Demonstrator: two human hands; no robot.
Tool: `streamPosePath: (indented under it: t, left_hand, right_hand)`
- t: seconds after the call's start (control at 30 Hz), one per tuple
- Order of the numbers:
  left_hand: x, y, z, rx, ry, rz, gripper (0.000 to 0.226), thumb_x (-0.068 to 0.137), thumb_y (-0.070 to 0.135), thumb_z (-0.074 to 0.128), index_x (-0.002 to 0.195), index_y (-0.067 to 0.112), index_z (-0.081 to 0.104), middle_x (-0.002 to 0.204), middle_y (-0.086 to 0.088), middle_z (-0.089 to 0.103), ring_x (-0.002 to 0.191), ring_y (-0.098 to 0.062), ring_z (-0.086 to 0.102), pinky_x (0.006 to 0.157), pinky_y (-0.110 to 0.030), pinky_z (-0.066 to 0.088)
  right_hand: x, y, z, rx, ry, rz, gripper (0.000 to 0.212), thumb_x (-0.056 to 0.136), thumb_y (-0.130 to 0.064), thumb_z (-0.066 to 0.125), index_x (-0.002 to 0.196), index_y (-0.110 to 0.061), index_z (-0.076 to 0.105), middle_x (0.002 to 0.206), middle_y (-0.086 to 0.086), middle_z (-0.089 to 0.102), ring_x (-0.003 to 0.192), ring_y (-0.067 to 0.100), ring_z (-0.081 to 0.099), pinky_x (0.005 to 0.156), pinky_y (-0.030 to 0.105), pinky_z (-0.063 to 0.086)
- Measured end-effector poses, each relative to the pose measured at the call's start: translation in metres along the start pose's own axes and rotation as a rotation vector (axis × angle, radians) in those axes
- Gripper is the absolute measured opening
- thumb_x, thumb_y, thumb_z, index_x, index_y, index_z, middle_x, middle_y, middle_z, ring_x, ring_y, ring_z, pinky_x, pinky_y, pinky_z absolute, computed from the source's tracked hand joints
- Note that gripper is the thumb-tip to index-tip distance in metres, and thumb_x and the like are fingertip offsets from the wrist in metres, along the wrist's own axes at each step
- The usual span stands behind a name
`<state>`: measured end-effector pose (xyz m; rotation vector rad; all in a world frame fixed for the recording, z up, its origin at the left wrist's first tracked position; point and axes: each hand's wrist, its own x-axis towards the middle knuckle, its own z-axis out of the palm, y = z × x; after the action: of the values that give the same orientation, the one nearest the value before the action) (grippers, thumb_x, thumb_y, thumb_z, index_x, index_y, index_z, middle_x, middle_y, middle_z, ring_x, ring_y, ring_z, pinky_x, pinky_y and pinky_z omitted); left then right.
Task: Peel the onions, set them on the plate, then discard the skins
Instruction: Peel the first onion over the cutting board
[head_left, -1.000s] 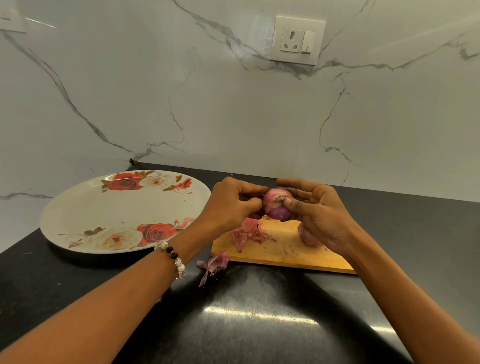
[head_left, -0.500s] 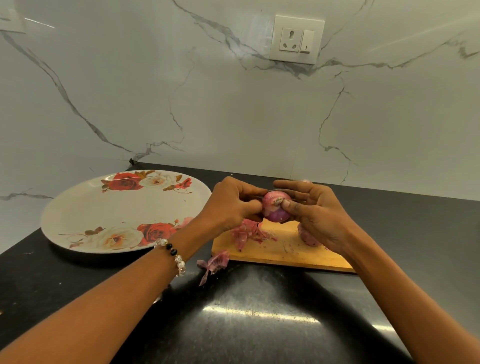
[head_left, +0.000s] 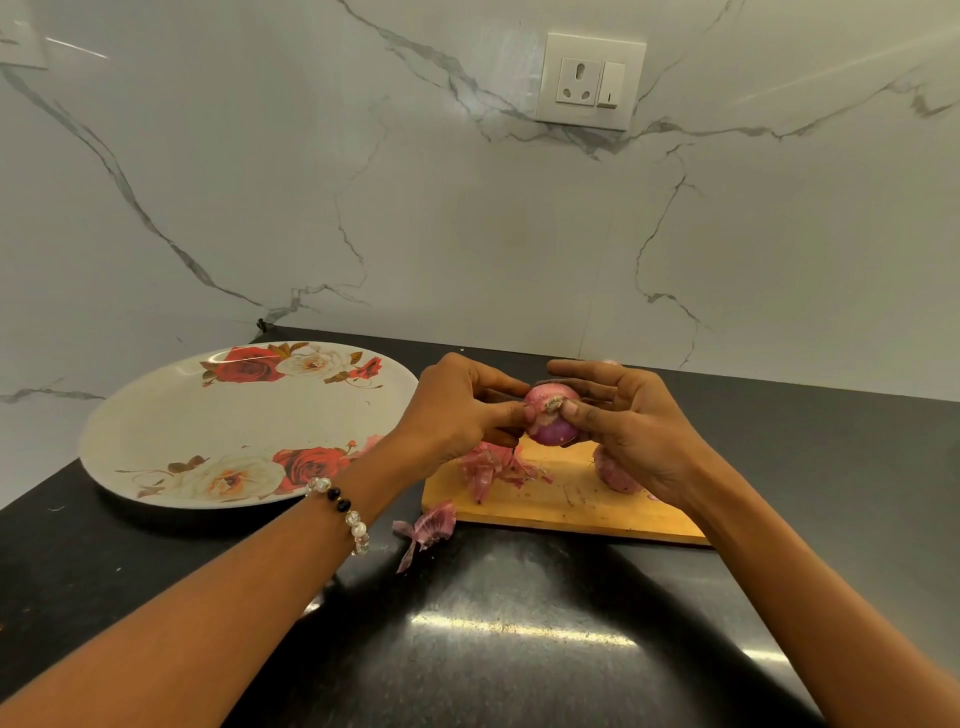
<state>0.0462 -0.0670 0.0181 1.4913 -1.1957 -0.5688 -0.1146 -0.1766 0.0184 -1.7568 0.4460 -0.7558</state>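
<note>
While peeling: I hold the onion (head_left: 549, 420) between both hands, root end toward me.
Left hand (head_left: 457, 410): pinches onion.
Right hand (head_left: 631, 426): thumb pressing, fingers loose.

1. Bench (head_left: 519, 649): black, glossy, speckled top; back edge meets a white marbled wall.
2. Plate (head_left: 171, 431): large, white, rose print; lies toward the back-left part of the bench, near the left edge.
3. Cutting board (head_left: 566, 499): wooden, lies right of the plate, near the back edge.
4. Onion skin scrap (head_left: 428, 527): lies on the bench, touching the board's front-left corner.
</note>
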Motion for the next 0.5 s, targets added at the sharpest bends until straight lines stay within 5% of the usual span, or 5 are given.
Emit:
streamPosePath:
  t: [0.27,0.5]
  left_hand:
    - [0.0019,-0.0006,-0.0021,0.015,0.046,-0.013,0.019,0.083,0.005,0.070,0.101,0.008,0.072,0.082,-0.010,0.073,0.068,-0.021,0.072,0.061,-0.024,0.058]
    - [0.0048,-0.0061,-0.0019,0.120,0.109,0.035,0.017,0.086,0.006,0.068,0.102,0.010,0.072,0.083,-0.007,0.072,0.068,-0.017,0.070,0.062,-0.023,0.058]
  right_hand:
    - [0.0010,0.0013,-0.0009,0.051,0.018,0.012,0.037,0.088,0.002,0.061,0.120,-0.017,0.064,0.120,0.008,0.068,0.111,0.025,0.065,0.085,0.040,0.059]
    - [0.0025,-0.0005,-0.0039,0.349,0.028,0.027,0.036,0.084,0.002,0.057,0.119,-0.005,0.064,0.113,0.016,0.071,0.106,0.030,0.068,0.079,0.037,0.061]
